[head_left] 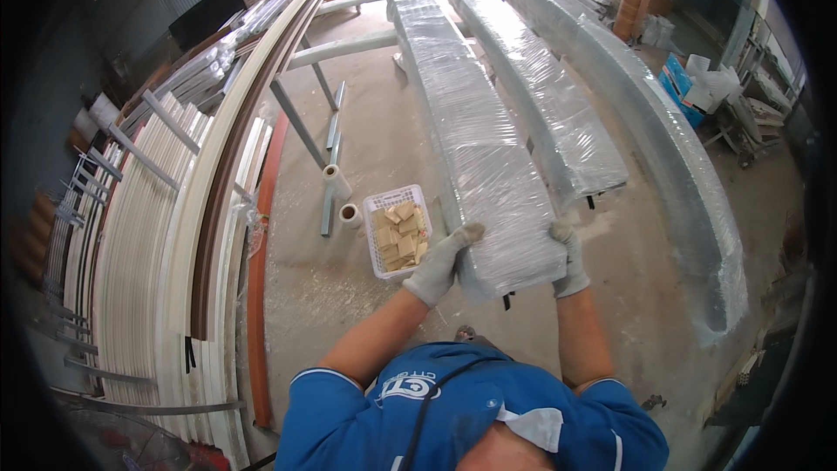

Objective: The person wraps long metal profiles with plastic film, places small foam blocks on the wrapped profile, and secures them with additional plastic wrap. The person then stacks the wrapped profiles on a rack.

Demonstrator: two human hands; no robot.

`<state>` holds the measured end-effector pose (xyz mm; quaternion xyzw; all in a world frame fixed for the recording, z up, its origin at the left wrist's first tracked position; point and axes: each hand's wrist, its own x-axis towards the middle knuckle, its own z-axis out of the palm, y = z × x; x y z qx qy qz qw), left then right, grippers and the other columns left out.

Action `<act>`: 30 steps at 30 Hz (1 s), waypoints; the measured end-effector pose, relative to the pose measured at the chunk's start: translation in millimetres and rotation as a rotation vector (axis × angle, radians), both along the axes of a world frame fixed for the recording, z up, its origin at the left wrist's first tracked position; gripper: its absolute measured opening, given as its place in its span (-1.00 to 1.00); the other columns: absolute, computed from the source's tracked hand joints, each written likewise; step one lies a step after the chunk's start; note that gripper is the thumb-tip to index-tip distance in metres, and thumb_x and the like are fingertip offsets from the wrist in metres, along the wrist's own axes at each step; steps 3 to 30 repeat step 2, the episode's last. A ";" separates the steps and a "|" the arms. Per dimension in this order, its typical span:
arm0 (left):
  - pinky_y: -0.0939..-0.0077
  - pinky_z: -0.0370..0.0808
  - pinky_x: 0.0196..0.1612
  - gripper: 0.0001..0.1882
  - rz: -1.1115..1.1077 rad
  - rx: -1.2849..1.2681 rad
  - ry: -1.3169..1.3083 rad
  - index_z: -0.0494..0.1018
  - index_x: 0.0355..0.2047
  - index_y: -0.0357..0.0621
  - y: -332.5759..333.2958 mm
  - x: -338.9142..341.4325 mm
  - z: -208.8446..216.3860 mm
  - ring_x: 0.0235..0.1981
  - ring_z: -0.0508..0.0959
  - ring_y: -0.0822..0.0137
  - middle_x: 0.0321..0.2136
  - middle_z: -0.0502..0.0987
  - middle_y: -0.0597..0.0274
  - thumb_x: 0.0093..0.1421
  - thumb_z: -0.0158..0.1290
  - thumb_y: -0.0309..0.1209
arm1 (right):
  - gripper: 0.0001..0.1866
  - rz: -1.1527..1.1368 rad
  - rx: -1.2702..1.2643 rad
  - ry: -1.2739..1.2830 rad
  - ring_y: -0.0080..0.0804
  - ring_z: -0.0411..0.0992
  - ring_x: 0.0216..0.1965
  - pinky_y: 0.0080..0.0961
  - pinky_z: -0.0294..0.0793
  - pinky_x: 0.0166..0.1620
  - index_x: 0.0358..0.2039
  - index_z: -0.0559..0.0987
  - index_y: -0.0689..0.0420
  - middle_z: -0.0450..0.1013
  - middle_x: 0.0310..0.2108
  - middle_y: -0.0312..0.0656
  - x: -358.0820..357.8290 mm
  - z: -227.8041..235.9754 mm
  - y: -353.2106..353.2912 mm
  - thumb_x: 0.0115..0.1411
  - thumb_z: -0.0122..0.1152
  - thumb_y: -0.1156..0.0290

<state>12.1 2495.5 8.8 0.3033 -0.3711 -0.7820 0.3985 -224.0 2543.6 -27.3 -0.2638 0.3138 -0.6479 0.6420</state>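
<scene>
A long bundle wrapped in clear plastic film [488, 157] runs away from me toward the back. At its near end, my left hand [440, 263] in a pale work glove presses against the left side, thumb on the top edge. My right hand [569, 259], gloved alike, grips the opposite side. Fingers of both hands curl partly out of sight around the bundle. A short black strap end [508, 301] hangs beneath its near end. What lies inside the film I cannot make out.
Two more wrapped bundles, a middle one [558, 122] and a right one [671, 157], lie alongside. Left on the floor are a white plastic basket [375, 249] of small wooden blocks and film rolls [350, 215]. Long profiles [218, 166] rest on a metal rack further left.
</scene>
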 end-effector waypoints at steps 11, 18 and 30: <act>0.19 0.37 0.31 -0.10 0.044 -0.077 0.004 -0.03 0.47 0.02 0.9 1.0 3.5 0.24 0.37 0.13 0.23 0.31 0.06 0.21 0.20 -0.28 | -0.02 -0.036 0.012 0.071 -0.11 0.44 0.18 -0.24 0.45 0.28 0.51 0.09 0.10 0.37 0.26 0.05 -3.3 -3.8 2.4 0.14 0.32 0.22; 0.19 0.37 0.31 -0.10 0.044 -0.077 0.004 -0.03 0.47 0.02 0.9 1.0 3.5 0.24 0.37 0.13 0.23 0.31 0.06 0.21 0.20 -0.28 | -0.02 -0.036 0.012 0.071 -0.11 0.44 0.18 -0.24 0.45 0.28 0.51 0.09 0.10 0.37 0.26 0.05 -3.3 -3.8 2.4 0.14 0.32 0.22; 0.19 0.37 0.31 -0.10 0.044 -0.077 0.004 -0.03 0.47 0.02 0.9 1.0 3.5 0.24 0.37 0.13 0.23 0.31 0.06 0.21 0.20 -0.28 | -0.02 -0.036 0.012 0.071 -0.11 0.44 0.18 -0.24 0.45 0.28 0.51 0.09 0.10 0.37 0.26 0.05 -3.3 -3.8 2.4 0.14 0.32 0.22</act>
